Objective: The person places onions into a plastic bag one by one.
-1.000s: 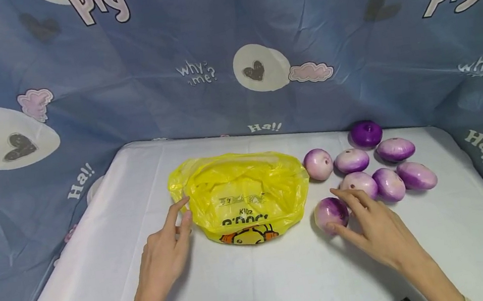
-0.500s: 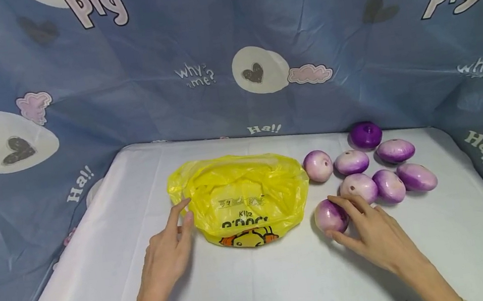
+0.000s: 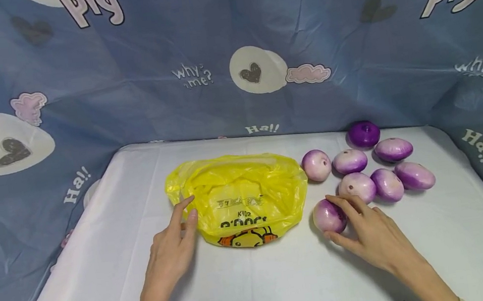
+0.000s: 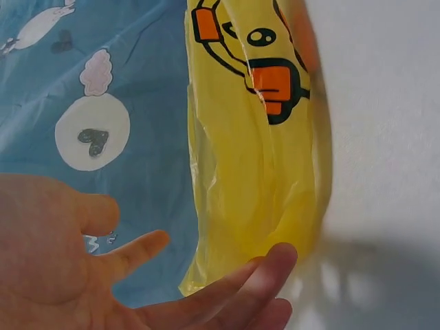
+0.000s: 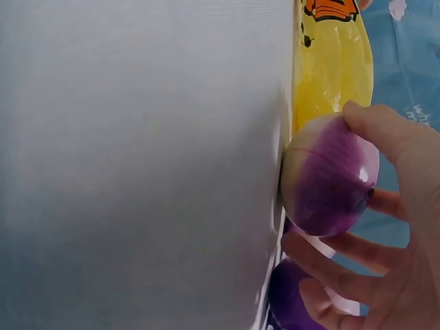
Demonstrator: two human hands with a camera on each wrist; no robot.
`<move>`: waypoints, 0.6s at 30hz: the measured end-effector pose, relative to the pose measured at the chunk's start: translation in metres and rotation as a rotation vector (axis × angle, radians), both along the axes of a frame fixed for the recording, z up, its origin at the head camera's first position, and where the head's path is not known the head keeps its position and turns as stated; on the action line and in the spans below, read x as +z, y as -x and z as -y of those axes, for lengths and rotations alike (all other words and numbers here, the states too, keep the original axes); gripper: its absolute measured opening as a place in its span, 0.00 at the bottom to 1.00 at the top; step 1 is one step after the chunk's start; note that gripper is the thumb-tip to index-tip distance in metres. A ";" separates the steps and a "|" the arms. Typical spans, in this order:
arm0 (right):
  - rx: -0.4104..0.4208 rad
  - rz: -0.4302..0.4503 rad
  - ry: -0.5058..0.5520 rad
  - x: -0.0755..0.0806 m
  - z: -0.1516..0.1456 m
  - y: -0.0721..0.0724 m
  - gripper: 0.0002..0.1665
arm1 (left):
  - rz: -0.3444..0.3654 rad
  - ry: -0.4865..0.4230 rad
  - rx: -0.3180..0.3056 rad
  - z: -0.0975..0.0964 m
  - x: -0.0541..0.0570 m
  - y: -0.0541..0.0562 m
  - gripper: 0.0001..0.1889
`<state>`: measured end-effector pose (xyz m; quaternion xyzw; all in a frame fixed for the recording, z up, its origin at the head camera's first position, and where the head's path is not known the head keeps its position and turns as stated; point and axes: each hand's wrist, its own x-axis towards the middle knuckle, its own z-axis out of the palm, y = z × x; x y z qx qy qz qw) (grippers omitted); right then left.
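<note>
On the white table, a yellow plastic bag (image 3: 239, 199) with a printed cartoon lies with its mouth spread. My left hand (image 3: 170, 251) is at the bag's left edge, its fingers loosely extended; in the left wrist view the fingertips (image 4: 278, 265) overlap the bag's lower end, and I cannot tell how firmly they touch. To the right of the bag, a purple-and-white onion (image 3: 329, 216) rests on the table. My right hand (image 3: 374, 235) holds it between thumb and fingers; the right wrist view shows the thumb against one side of the onion (image 5: 330, 175).
Several more onions sit in a cluster at the right, including a pale round one (image 3: 316, 165) beside the bag and a dark purple one (image 3: 363, 134) at the back. A blue printed cloth (image 3: 145, 81) hangs behind the table (image 3: 282, 287).
My right thumb and fingers have come in around the near onion, which stays in place. My left hand has shifted slightly right along the bag's edge.
</note>
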<state>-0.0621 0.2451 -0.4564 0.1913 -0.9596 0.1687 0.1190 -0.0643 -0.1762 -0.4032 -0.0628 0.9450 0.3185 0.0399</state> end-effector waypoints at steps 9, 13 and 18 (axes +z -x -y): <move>0.014 -0.015 0.008 -0.002 0.001 0.000 0.51 | 0.007 -0.021 0.024 -0.004 -0.007 0.005 0.32; 0.031 -0.030 0.008 -0.002 0.002 0.001 0.52 | -0.008 -0.029 0.046 -0.005 -0.015 0.007 0.31; 0.021 -0.015 0.023 -0.001 0.002 0.003 0.51 | -0.025 -0.043 0.064 -0.004 -0.020 0.009 0.29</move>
